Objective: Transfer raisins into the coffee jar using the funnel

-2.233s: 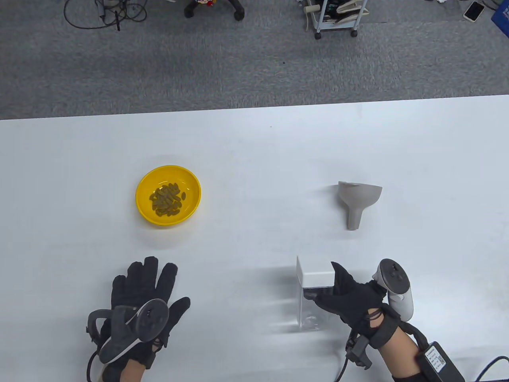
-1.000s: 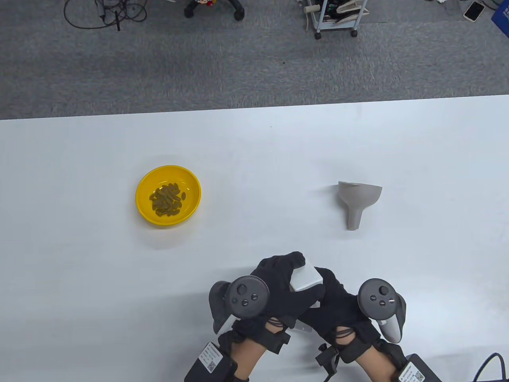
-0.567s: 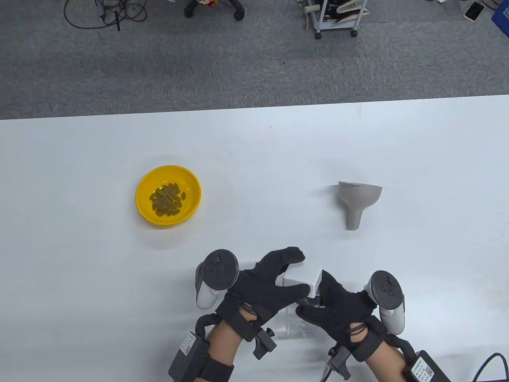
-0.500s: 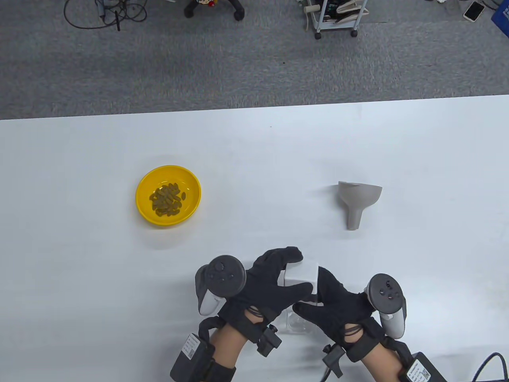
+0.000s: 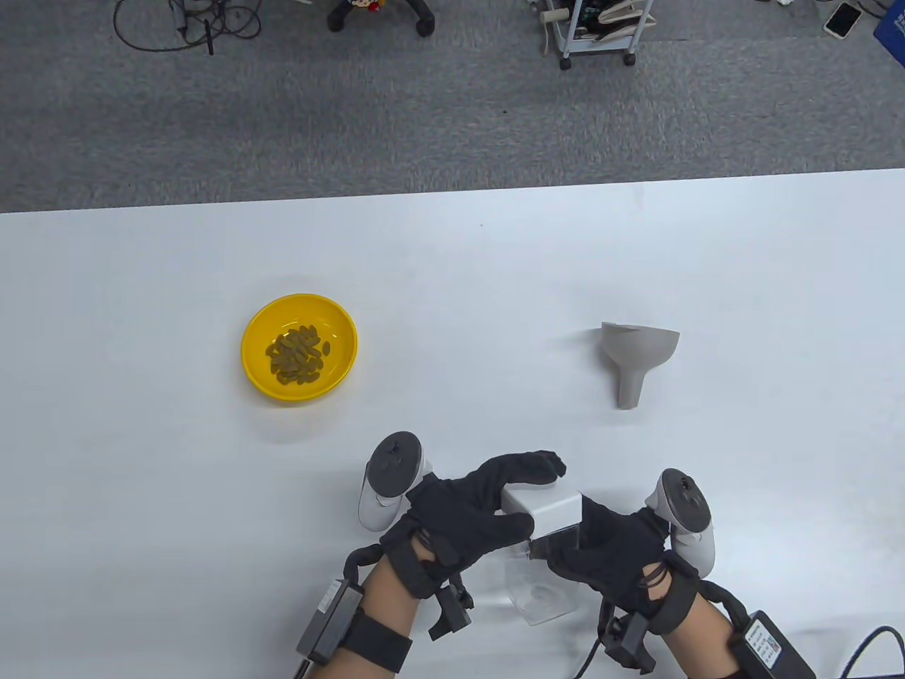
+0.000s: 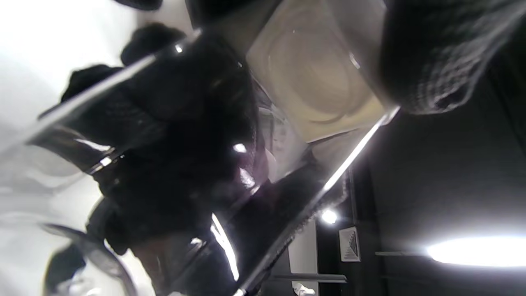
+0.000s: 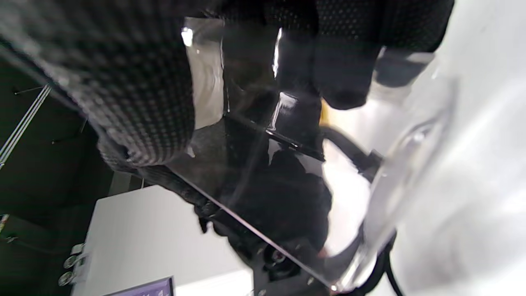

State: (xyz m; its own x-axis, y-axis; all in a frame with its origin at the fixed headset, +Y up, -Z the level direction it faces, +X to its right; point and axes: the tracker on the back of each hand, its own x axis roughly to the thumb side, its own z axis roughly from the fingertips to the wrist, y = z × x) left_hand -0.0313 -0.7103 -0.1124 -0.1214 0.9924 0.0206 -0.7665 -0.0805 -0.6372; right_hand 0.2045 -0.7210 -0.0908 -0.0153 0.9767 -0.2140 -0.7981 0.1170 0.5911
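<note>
A clear square coffee jar (image 5: 541, 587) with a white lid (image 5: 544, 511) is near the table's front edge, tilted. My right hand (image 5: 608, 548) grips the jar's clear body from the right. My left hand (image 5: 481, 506) grips the white lid from the left, fingers curled over its far edge. Both wrist views show the clear jar (image 6: 230, 164) (image 7: 312, 176) close up between gloved fingers. A yellow bowl (image 5: 299, 347) with raisins (image 5: 297, 356) sits at the left. A grey funnel (image 5: 636, 357) lies on its side at the right.
The white table (image 5: 452, 269) ends at a far edge, with grey carpet beyond. A cart on wheels (image 5: 597, 32), cables and a chair base stand on the floor. A black cable (image 5: 873, 647) lies at the front right corner.
My left hand came across from the table's left and took hold of the lid. Both hands then turned the jar, so it now tilts with the lid pointing away.
</note>
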